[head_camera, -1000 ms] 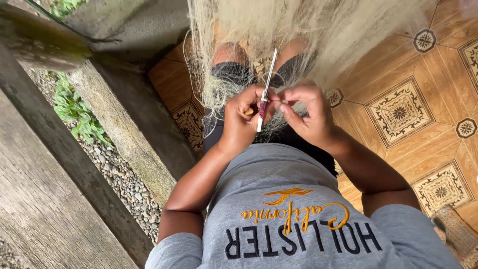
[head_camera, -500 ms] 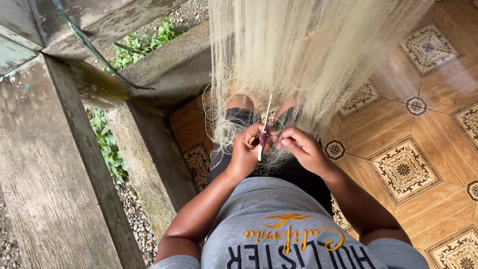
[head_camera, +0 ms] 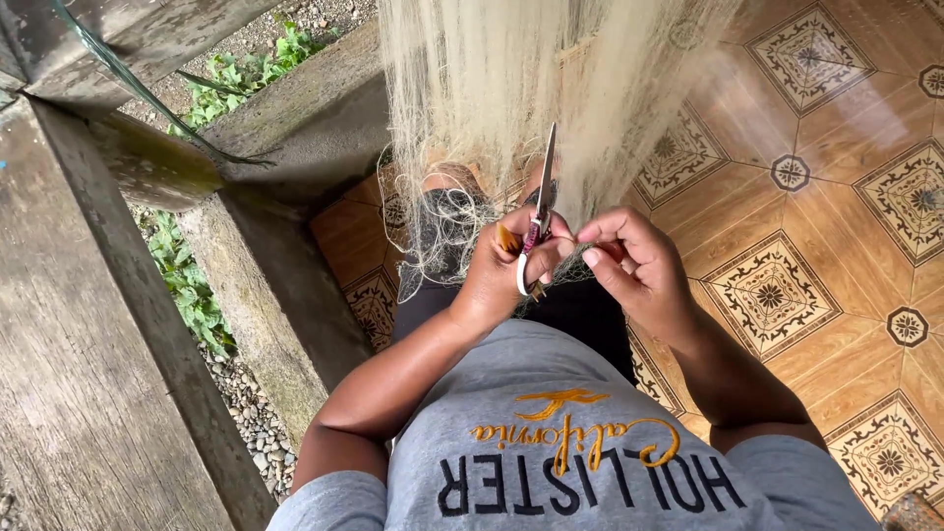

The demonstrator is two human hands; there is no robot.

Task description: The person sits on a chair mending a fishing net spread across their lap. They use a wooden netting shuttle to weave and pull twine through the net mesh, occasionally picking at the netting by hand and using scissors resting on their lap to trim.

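Observation:
A pale, fine fishing net hangs down in front of me and bunches over my knees. My left hand is shut on a slim pointed tool, like small scissors, with a white loop at its lower end; the tip points up into the net. A small amber piece sticks out by that hand's thumb. My right hand is just right of the tool, its fingers pinching thin net strands close to the left hand. I wear a grey printed shirt.
A weathered wooden railing and a concrete ledge run along the left, with gravel and green plants below. Patterned brown floor tiles spread to the right.
My head has tilted, so the hands sit lower in view and more net shows above. Both hands stay together at the net, the tool still in the left one.

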